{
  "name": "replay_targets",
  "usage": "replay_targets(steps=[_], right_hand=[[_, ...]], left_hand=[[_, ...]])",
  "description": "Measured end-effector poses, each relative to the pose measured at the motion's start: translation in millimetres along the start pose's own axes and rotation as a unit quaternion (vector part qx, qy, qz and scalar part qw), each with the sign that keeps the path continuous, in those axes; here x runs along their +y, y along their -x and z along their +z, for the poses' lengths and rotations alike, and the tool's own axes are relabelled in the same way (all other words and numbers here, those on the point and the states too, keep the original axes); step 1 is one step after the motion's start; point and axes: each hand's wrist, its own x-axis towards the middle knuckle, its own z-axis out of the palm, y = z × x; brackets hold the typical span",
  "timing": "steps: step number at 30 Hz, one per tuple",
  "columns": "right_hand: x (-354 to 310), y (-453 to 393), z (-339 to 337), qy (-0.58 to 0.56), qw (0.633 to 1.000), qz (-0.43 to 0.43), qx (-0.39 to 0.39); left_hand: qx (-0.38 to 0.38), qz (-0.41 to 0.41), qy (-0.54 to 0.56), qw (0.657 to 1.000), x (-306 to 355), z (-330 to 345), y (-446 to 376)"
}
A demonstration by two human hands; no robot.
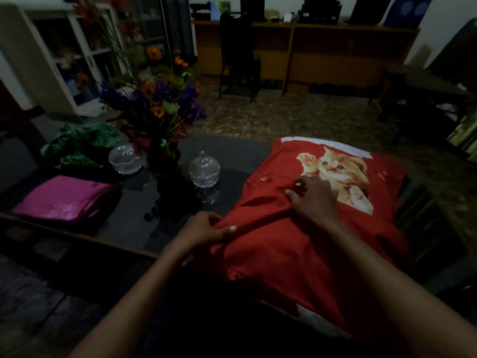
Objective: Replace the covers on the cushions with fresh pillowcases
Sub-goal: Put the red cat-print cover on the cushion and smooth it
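Note:
A red pillowcase (289, 254) with an orange kitten print covers a cushion lying on the right part of the dark glass table (129, 223). White cushion fabric (333, 145) shows at the far edge and again at the near edge. My left hand (204, 228) pinches a bunched fold of the red cover at its left side. My right hand (313, 197) lies on top of the cover beside the kitten, fingers curled into the cloth. A folded magenta pillowcase (64, 198) rests on the table's left end.
A vase of purple and orange flowers (160, 107) stands mid-table between two lidded glass bowls (204, 170) (125, 158). Green leaf-print cloth (82, 146) lies behind. A black chair (238, 52) and wooden desks (335, 55) stand across the tiled floor.

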Motion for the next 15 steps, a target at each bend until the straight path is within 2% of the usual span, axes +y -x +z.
replay_targets(steps=[3, 8, 12, 15], right_hand=[[-7, -4, 6, 0.027, 0.999, -0.002, -0.024], [-13, -14, -8, 0.03, 0.996, 0.086, 0.007], [-45, -16, -1, -0.008, 0.999, 0.048, -0.013], [-63, -22, 20, 0.001, 0.995, 0.024, -0.094]], left_hand=[[0.039, 0.001, -0.056, 0.998, 3, 10, -3], [0.04, -0.004, -0.047, 0.998, 0, 13, -3], [0.022, -0.022, -0.065, 0.997, -5, 14, -1], [-0.008, -0.052, -0.062, 0.997, -14, 14, 2]])
